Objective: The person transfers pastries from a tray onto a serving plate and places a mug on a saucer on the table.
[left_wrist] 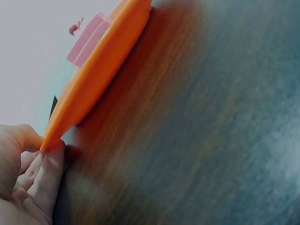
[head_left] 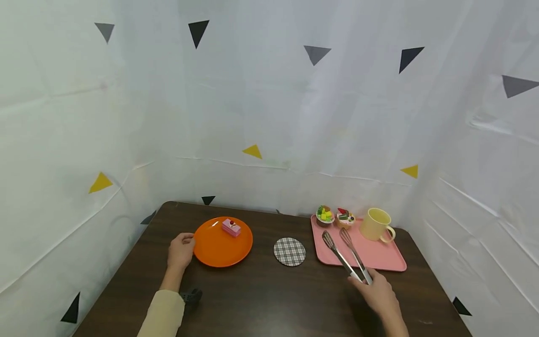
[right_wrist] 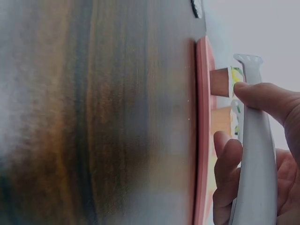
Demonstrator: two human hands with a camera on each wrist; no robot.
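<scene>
My left hand (head_left: 181,250) pinches the left rim of an orange plate (head_left: 219,248), thumb above and fingers below in the left wrist view. On the plate sits a small pink cake slice (head_left: 231,227) topped with a red berry. My right hand (head_left: 379,292) grips metal tongs (head_left: 341,255) by the handle end, their two arms spread apart. The tong heads reach over a pink tray (head_left: 385,256), with nothing between them. Two cupcakes, one topped green and yellow (head_left: 325,215) and one with a red piece (head_left: 345,218), stand at the tray's back left.
A pale yellow mug (head_left: 375,224) stands on the tray's back right, its handle toward the right. Between plate and tray lies a round checked coaster (head_left: 289,252). The dark wooden table (head_left: 269,299) is bordered by white sheets (head_left: 269,103) at the back and sides.
</scene>
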